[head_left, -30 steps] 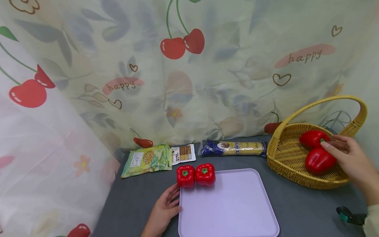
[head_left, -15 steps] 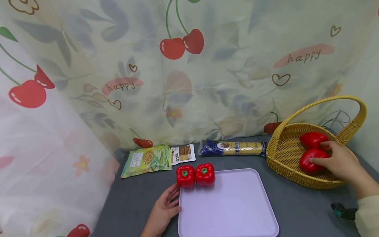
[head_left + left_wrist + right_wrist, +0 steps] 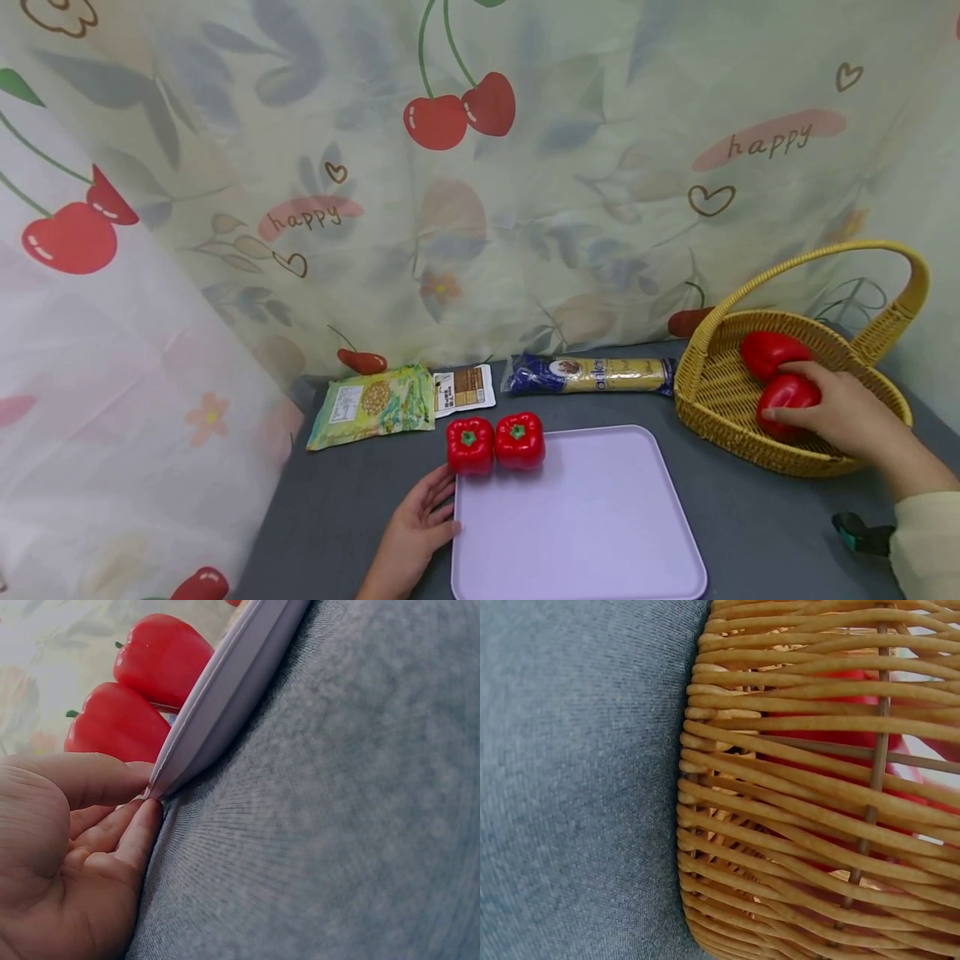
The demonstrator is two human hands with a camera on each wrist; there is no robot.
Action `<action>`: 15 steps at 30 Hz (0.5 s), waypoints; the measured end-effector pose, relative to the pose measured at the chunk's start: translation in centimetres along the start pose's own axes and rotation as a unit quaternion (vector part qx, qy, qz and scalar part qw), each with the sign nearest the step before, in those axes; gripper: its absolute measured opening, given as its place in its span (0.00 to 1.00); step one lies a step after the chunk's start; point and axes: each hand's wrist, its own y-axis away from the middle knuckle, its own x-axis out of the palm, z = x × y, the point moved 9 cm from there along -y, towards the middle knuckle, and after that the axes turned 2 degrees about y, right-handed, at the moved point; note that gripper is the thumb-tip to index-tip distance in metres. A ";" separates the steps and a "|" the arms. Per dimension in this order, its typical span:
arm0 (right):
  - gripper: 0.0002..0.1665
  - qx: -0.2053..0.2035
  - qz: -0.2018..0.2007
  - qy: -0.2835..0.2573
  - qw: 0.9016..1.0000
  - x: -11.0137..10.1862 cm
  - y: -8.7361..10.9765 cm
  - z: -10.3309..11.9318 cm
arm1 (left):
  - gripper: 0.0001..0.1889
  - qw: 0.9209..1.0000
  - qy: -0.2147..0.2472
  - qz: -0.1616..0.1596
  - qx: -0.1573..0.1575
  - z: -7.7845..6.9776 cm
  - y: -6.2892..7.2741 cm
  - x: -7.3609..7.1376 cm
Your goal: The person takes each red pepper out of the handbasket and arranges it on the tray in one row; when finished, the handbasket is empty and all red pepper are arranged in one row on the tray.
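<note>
My left hand [image 3: 412, 533] pinches the left rim of a lilac tray [image 3: 592, 525] between thumb and fingers, as the left wrist view shows up close. Two red bell peppers [image 3: 520, 442] with green stems stand side by side at the tray's far left corner. Inside the yellow wicker basket [image 3: 738, 442] on the right, my right hand [image 3: 855, 417] grips a red bell pepper [image 3: 787, 400], thumb on the near side and fingers over the far side. Another red pepper [image 3: 771, 353] lies just behind it. From the right wrist, the weave [image 3: 795, 780] hides most of hand and peppers.
Along the back lie a green snack bag [image 3: 375, 408], a small brown-and-white packet [image 3: 463, 390] and a blue-and-yellow pasta pack [image 3: 600, 375]. The basket's tall handle [image 3: 810, 262] arches over its opening. A black strap [image 3: 862, 533] is near the right sleeve.
My right hand has moved left in the basket and taken hold of the nearer pepper. Both peppers there have shifted left. The left hand and tray stay put.
</note>
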 end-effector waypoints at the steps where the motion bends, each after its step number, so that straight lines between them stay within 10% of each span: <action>1: 0.54 -0.003 0.003 0.000 1.000 0.1 0.0 0.0 | 0.45 1.000 0.000 -0.001 -0.001 0.0 0.0 0.0; 15: 0.58 -0.013 0.012 -0.038 0.999 0.2 0.3 0.2 | 0.46 1.000 0.000 0.000 -0.001 -0.2 0.0 0.0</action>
